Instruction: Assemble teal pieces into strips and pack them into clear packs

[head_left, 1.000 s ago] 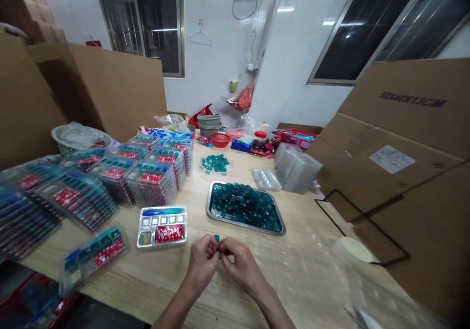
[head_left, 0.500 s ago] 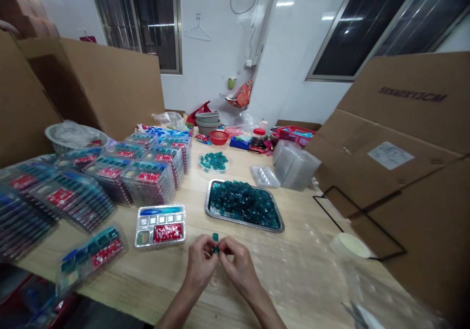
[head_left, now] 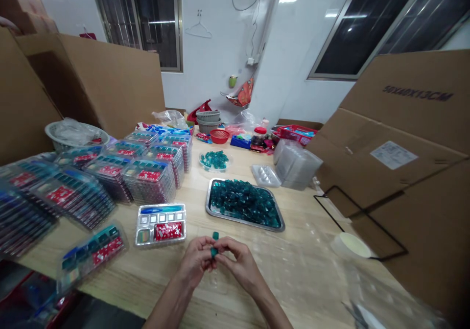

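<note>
The left hand (head_left: 196,259) and the right hand (head_left: 238,261) meet over the near edge of the pale wooden worktop (head_left: 147,282), their fingers (head_left: 223,245) curled in close and pinching a small teal translucent piece (head_left: 214,245) between them. The piece stands roughly upright in the narrow grip, its top end showing above the fingertips, though the fingers hide part of it. Just beyond the hands lies a steel tray (head_left: 207,199) heaped with teal pieces (head_left: 244,202), and a clear round dish (head_left: 214,160) holds more of them farther up the worktop. To the left of the hands sits a clear compartment tray (head_left: 160,225) with a red card and a blue strip in it, and beside that, toward the left edge, lies a single blister pack (head_left: 90,255). Tall stacks of blister packs (head_left: 149,183) fill the left side of the worktop. To the right of the steel tray are a small empty clear tray (head_left: 266,176) and a stack of clear trays (head_left: 295,165), while a roll of tape (head_left: 350,246) lies near the right edge.
</note>
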Demonstrator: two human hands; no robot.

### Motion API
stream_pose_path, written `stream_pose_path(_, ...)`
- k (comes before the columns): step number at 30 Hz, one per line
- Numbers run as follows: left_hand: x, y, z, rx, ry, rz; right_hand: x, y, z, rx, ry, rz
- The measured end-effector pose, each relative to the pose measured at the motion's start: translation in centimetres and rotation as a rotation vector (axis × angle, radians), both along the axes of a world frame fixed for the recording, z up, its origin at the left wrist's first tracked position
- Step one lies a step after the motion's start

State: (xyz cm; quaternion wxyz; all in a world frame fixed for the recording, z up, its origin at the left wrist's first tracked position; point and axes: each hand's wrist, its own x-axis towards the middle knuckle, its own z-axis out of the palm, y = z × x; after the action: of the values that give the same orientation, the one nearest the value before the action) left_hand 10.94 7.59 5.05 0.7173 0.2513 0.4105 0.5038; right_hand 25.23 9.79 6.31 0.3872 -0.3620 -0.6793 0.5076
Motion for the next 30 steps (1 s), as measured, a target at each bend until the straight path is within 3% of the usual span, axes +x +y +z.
stream_pose_path(4, 0.0, -0.1, 0.6, 0.081, 0.103, -0.033, 0.1, 0.8, -0.6, -0.190, 0.117, 0.015)
stream_pose_path(7, -0.4, 0.2, 0.1, 0.138, 0.282, 0.042, 0.8, 2.1, -1.1, -0.239, 0.102, -0.049)
stream_pose_path(11, -0.9, 0.6, -2.3, 0.143, 0.551, 0.224, 1.5, 3.5, -1.3, -0.059, -0.205, -0.168)
stream_pose_path(17, -0.9, 0.4, -5.4, 0.257, 0.769, 0.186, 0.0, 3.2, -1.3, 0.299, -0.614, -0.006)
stream_pose_path(21, -0.9, 0.3, -5.5, 0.292, 0.893, 0.154, -1.0, 3.0, -1.6, 0.391, -0.745, 0.065)
stream_pose_path(30, -0.1, -0.4, -4.6, 0.366, 1.153, 0.102, -0.8, 2.7, -1.8, 0.327, -0.729, 0.076)
